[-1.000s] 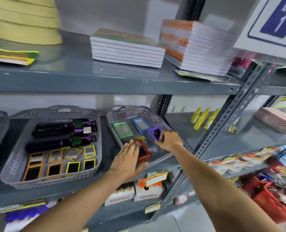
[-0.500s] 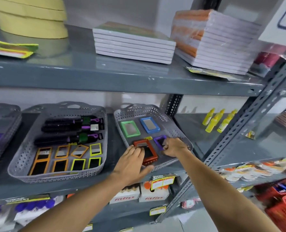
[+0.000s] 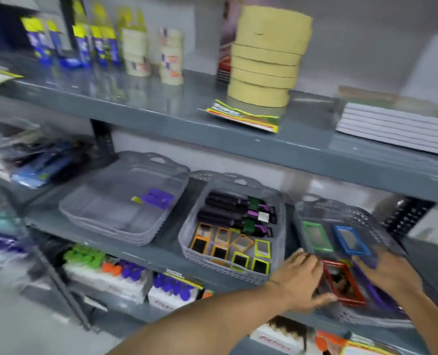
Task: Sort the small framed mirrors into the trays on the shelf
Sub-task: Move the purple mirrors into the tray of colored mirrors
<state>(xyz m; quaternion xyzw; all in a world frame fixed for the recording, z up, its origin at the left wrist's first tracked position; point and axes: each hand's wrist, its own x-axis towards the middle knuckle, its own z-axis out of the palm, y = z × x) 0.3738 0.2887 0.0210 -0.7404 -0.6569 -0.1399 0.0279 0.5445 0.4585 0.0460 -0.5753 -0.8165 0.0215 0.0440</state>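
A grey perforated tray (image 3: 361,318) at the right of the middle shelf holds a green-framed mirror (image 3: 318,237), a blue-framed mirror (image 3: 350,240), a red-framed mirror (image 3: 346,285) and a purple-framed mirror (image 3: 370,286). My left hand (image 3: 300,280) lies with fingers spread against the red mirror's left edge. My right hand (image 3: 389,275) is spread flat over the purple mirror, hiding most of it. The middle tray (image 3: 187,249) holds several orange-framed mirrors (image 3: 202,239) and yellow-framed mirrors (image 3: 262,248) in front of black brushes (image 3: 228,208). The view is blurred.
A stack of grey trays (image 3: 105,219) at the left holds one purple item (image 3: 157,198). The upper shelf carries tape rolls (image 3: 266,62), a flat packet (image 3: 243,116), bottles (image 3: 95,42) and notebooks (image 3: 397,126). Boxed goods line the lower shelf (image 3: 171,290).
The view has swung left, bringing the left tray stack into sight. My right hand has set the purple mirror down in the right tray and flattened over it. My left hand stays at the red mirror.
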